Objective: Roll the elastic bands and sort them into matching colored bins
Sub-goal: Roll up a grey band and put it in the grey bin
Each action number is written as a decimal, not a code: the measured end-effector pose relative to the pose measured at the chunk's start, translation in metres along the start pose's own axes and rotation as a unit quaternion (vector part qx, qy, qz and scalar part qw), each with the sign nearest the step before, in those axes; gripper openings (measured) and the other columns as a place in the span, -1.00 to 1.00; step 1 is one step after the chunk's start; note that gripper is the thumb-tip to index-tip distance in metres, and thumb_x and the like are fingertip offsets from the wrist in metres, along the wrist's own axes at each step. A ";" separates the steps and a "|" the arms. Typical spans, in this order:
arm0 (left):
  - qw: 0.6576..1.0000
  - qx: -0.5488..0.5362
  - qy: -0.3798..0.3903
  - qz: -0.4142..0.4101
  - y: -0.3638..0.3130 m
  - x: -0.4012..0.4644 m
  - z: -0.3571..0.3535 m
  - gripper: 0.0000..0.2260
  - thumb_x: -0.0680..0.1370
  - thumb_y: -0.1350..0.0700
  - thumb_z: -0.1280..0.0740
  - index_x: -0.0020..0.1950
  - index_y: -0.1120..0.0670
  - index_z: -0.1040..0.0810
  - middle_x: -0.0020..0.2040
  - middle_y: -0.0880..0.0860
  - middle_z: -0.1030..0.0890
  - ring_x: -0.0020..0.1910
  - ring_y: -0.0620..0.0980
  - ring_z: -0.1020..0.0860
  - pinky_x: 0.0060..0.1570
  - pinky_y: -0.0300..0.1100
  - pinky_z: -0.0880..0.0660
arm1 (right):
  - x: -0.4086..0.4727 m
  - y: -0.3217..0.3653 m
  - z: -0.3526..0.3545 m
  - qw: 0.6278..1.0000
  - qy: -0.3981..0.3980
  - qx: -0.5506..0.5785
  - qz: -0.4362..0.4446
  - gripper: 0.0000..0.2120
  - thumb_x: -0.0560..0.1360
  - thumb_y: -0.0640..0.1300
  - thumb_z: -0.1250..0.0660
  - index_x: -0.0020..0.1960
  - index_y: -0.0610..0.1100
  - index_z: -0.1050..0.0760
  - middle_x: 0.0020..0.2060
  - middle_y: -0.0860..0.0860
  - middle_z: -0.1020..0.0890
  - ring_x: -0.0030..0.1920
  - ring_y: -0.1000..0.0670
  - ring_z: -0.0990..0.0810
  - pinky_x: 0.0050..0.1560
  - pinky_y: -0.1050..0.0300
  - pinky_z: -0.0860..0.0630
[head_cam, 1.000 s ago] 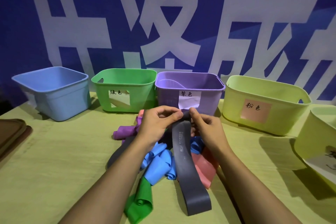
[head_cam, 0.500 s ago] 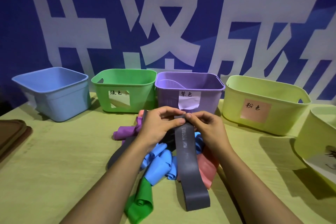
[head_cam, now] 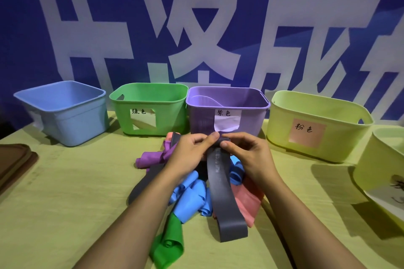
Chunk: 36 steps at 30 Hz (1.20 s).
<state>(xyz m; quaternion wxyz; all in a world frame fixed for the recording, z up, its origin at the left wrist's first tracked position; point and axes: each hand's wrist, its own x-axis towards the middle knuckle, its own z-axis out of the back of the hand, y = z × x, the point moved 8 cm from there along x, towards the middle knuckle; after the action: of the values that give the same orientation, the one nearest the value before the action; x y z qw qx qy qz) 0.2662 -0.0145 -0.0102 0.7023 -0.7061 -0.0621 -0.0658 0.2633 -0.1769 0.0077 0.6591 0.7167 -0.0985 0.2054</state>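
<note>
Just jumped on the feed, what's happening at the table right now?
A person is rolling up a dark grey band. The left hand and right hand both pinch its far end, where a small roll has started; the rest trails toward the camera over a pile of loose blue, green, purple and pink bands. The bins stand behind; no grey bin shows, and the purple bin seems to hold one purple band.

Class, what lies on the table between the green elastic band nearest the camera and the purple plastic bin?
In the head view, blue bands, then both hands gripping a grey band.
</note>
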 end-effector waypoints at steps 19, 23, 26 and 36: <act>0.998 -0.026 0.000 -0.063 -0.015 -0.003 0.000 -0.84 0.50 0.29 -0.51 0.06 0.14 -0.70 -0.02 0.14 -0.75 -0.06 -0.09 -0.69 -0.05 -0.30 -0.57 | -0.006 0.004 0.004 0.993 -0.045 -0.090 -0.057 -0.60 0.44 0.22 -0.41 -0.44 -0.02 -0.59 -0.50 0.01 -0.56 -0.42 0.09 -0.48 -0.32 0.21 -0.44; 0.997 -0.042 0.016 -0.066 -0.017 -0.004 -0.004 -0.80 0.48 0.37 -0.49 0.07 0.19 -0.67 -0.03 0.13 -0.75 -0.03 -0.03 -0.71 0.00 -0.24 -0.61 | -0.006 0.004 0.005 0.995 -0.048 -0.075 -0.054 -0.61 0.43 0.21 -0.42 -0.38 -0.07 -0.62 -0.48 -0.05 -0.56 -0.42 0.09 -0.48 -0.34 0.24 -0.44; 0.997 -0.039 0.014 -0.070 -0.019 -0.005 -0.004 -0.78 0.46 0.38 -0.51 0.07 0.21 -0.67 -0.05 0.13 -0.75 -0.06 -0.05 -0.70 -0.02 -0.25 -0.61 | -0.005 0.003 0.005 0.995 -0.038 -0.082 -0.050 -0.65 0.47 0.15 -0.44 -0.25 -0.13 -0.69 -0.39 -0.17 -0.63 -0.37 0.07 -0.51 -0.32 0.20 -0.49; 0.998 -0.035 0.013 -0.056 -0.019 -0.006 -0.002 -0.72 0.45 0.25 -0.55 0.13 0.13 -0.64 0.04 0.05 -0.73 0.04 -0.08 -0.69 0.02 -0.27 -0.58 | -0.001 0.001 0.001 0.998 0.003 -0.067 -0.007 -0.91 0.56 -0.24 -0.44 0.03 -0.11 -0.68 -0.10 0.02 -0.77 -0.06 0.12 -0.70 0.01 0.23 -0.59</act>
<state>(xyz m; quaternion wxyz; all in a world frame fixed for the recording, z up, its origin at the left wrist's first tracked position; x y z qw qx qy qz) 0.2572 -0.0159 0.0075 0.6733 -0.7245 -0.0907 -0.1163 0.2624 -0.1781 0.0084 0.7071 0.6711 -0.1050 0.1965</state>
